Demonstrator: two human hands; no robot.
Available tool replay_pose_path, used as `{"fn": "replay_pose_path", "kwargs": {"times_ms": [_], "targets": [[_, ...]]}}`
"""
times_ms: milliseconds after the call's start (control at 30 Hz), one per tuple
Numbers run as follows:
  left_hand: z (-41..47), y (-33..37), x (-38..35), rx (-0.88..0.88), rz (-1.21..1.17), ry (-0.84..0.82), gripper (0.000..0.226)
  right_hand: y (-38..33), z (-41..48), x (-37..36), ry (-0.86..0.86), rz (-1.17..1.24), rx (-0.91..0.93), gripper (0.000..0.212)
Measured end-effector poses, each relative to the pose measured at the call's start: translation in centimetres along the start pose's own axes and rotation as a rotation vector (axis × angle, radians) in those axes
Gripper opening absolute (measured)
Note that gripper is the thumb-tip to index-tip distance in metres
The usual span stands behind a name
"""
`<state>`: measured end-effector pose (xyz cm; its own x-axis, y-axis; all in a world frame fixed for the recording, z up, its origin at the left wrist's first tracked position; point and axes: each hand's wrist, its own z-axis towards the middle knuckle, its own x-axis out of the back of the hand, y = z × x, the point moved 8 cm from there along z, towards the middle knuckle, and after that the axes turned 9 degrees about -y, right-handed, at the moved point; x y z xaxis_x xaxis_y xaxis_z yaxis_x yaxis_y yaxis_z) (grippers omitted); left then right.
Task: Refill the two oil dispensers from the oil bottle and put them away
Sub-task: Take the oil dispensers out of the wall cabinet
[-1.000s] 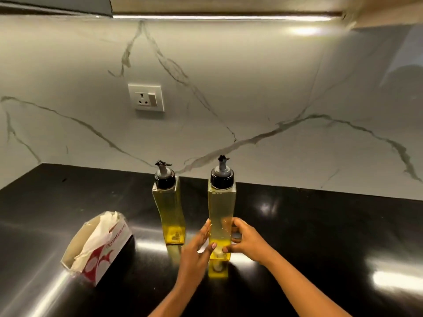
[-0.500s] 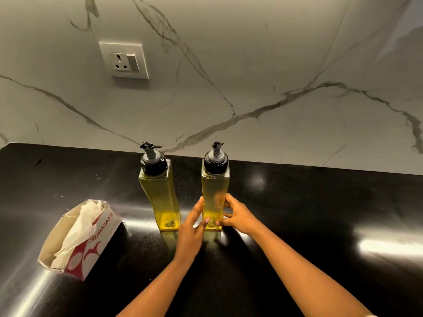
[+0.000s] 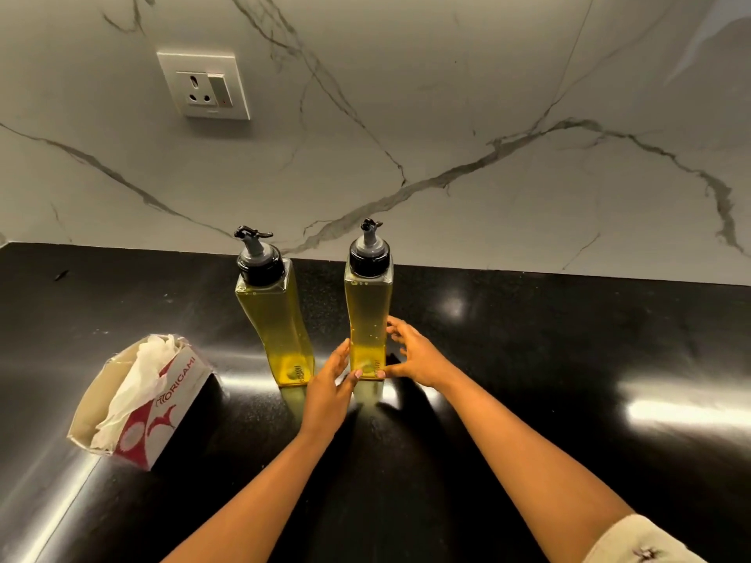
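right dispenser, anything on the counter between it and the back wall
Nothing visible does. Behind the right dispenser only bare counter runs to the wall. The left dispenser stands to its side, apart, not behind it.

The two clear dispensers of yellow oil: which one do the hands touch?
The right dispenser, with left hand and right hand at its base; the left dispenser stands apart, untouched.

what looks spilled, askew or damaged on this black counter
No oil spill shows on the glossy black countertop. The left tall clear oil dispenser and the right oil dispenser stand upright, capped. Only the red and white cardboard tissue box looks odd: top gaping open, crumpled white tissue bulging out.
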<state>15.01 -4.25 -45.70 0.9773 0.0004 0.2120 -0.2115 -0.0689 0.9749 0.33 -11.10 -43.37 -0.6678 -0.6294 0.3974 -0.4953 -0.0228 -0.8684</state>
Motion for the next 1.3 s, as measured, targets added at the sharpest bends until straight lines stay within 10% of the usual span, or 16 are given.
{"fn": "replay_pose_path", "kwargs": {"times_ms": [167,367,733,1300], "targets": [[-5.6,2.5,-0.2,0.042,0.055,0.121,0.027,-2.0,-5.2,1.6,0.224,-0.138,0.066,0.067],[-9.1,22.5,-1.0,-0.43,0.039,0.061,0.021,-14.8,-15.8,7.5,0.473,-0.088,0.396,0.022],[-11.3,58.1,3.8,-1.101,0.037,0.25,0.013,-42.4,-31.8,21.8,0.901,-0.261,0.932,0.022],[10.6,65.9,4.1,-0.387,-0.034,-0.111,0.074,-47.8,-17.5,36.8,0.564,0.046,0.336,0.072]]}}
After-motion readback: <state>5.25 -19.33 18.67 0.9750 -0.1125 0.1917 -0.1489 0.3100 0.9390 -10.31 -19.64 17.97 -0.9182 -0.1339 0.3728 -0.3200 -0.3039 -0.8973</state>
